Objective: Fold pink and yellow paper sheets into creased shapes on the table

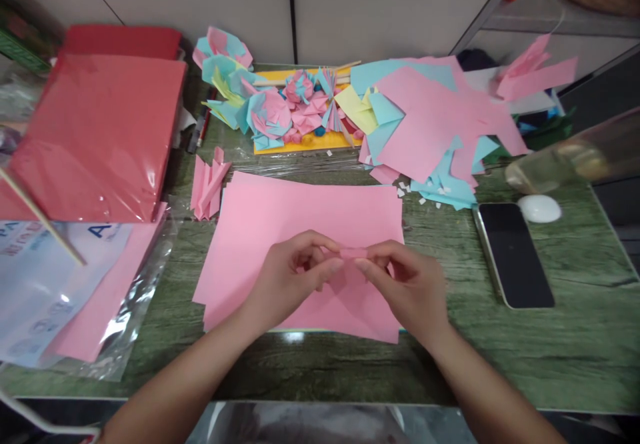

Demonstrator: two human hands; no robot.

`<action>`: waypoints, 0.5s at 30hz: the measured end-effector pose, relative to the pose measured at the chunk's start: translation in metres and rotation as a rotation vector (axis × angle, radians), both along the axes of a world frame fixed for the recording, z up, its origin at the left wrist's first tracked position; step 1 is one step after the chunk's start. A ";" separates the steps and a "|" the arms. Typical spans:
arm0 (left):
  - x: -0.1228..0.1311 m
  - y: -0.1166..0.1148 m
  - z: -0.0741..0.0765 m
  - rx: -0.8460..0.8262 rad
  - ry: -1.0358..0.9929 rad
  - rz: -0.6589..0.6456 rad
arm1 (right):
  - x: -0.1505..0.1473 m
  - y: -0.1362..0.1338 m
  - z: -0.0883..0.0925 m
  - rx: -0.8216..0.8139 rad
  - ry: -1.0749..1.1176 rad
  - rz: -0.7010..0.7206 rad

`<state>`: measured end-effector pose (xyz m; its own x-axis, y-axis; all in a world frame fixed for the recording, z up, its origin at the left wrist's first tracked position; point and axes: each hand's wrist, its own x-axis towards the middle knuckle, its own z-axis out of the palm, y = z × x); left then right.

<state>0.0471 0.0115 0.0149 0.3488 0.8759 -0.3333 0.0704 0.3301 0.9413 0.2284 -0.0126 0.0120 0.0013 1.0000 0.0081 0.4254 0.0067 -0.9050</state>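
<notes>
My left hand (293, 277) and my right hand (407, 284) meet over a stack of pink paper sheets (260, 224) on the green table. Both pinch a small folded pink paper strip (353, 253) between their fingertips, one hand at each end. The strip is held a little above the sheets. A folded pink fan piece (207, 187) lies just beyond the stack's left corner.
A red paper pack in plastic (100, 131) lies at left over a clear bag with pink sheets (90, 297). Folded paper flowers (280, 107) and loose pink and blue scraps (430, 124) sit at the back. A phone (515, 254) and a white egg-shaped object (539, 208) lie at right.
</notes>
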 end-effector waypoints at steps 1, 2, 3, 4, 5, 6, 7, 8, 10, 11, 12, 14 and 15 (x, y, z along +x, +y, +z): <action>-0.001 -0.001 0.000 -0.047 -0.090 -0.003 | 0.001 -0.002 0.001 0.120 -0.068 -0.007; -0.001 -0.001 0.000 -0.098 -0.186 -0.013 | 0.002 -0.003 0.002 0.245 -0.124 0.007; -0.002 -0.001 0.000 -0.149 -0.274 -0.022 | 0.002 -0.004 0.003 0.361 -0.165 0.040; -0.002 -0.001 0.000 -0.194 -0.348 -0.020 | 0.003 -0.003 0.004 0.464 -0.187 0.081; -0.002 -0.001 -0.001 -0.230 -0.401 -0.008 | 0.003 -0.003 0.005 0.541 -0.192 0.122; -0.002 -0.001 -0.001 -0.257 -0.431 0.015 | 0.003 -0.002 0.005 0.585 -0.190 0.156; -0.001 0.000 -0.002 -0.272 -0.436 0.043 | 0.002 -0.001 0.005 0.605 -0.184 0.178; -0.001 0.000 -0.002 -0.273 -0.427 0.070 | 0.001 0.000 0.005 0.606 -0.177 0.193; 0.000 0.001 -0.004 -0.255 -0.385 0.107 | 0.000 0.001 0.003 0.573 -0.169 0.208; 0.000 0.001 -0.005 -0.241 -0.359 0.118 | 0.000 0.001 0.002 0.540 -0.171 0.207; 0.001 0.002 -0.006 -0.225 -0.337 0.128 | 0.000 0.000 0.001 0.501 -0.173 0.203; 0.001 0.002 -0.006 -0.190 -0.293 0.141 | 0.000 -0.001 0.001 0.401 -0.157 0.192; 0.001 0.002 -0.005 -0.171 -0.267 0.146 | 0.000 -0.001 0.000 0.345 -0.136 0.187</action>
<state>0.0484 0.0138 0.0098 0.3183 0.8624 -0.3936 -0.2307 0.4732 0.8502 0.2287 -0.0136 0.0124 -0.2043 0.9213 0.3308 0.5034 0.3887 -0.7717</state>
